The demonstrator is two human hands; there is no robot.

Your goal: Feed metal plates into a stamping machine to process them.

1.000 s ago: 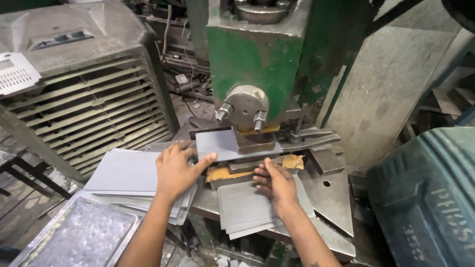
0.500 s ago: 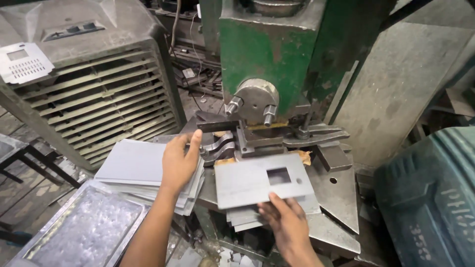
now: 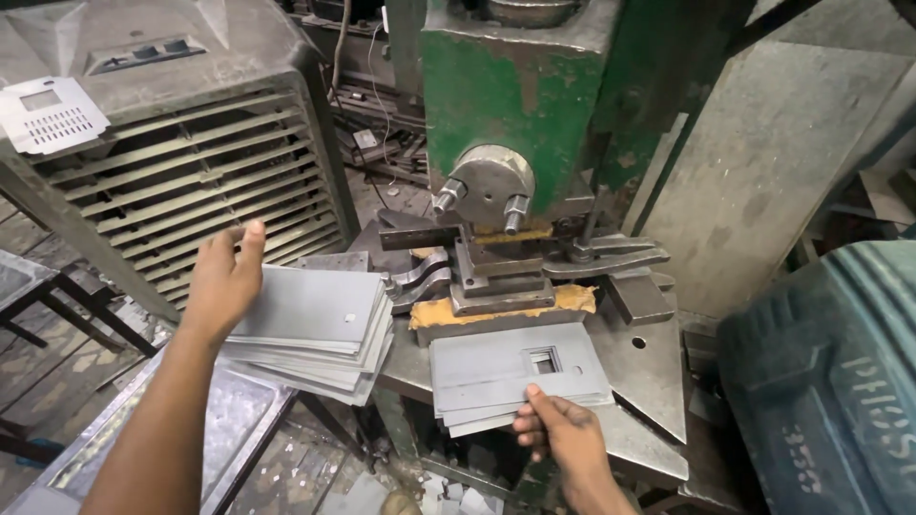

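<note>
My right hand (image 3: pixel 563 439) pinches the near edge of a grey metal sheet with a square hole (image 3: pixel 515 362), which lies on top of a small pile of punched sheets on the press table (image 3: pixel 649 362). My left hand (image 3: pixel 224 277) is raised with fingers spread over the left edge of a stack of plain grey sheets (image 3: pixel 315 324), touching or just above the top one. The green punch press (image 3: pixel 515 95) with its die (image 3: pixel 496 277) stands behind both stacks.
A big grey louvred cooler (image 3: pixel 181 162) stands at the left with a small perforated plate (image 3: pixel 48 114) on it. A metal tray (image 3: pixel 229 420) sits low at the left. A dark teal machine housing (image 3: pixel 830 372) fills the right side.
My right hand drew the punched sheet out of the die and laid it on the near pile. My left hand moved left from the die to the plain sheet stack.
</note>
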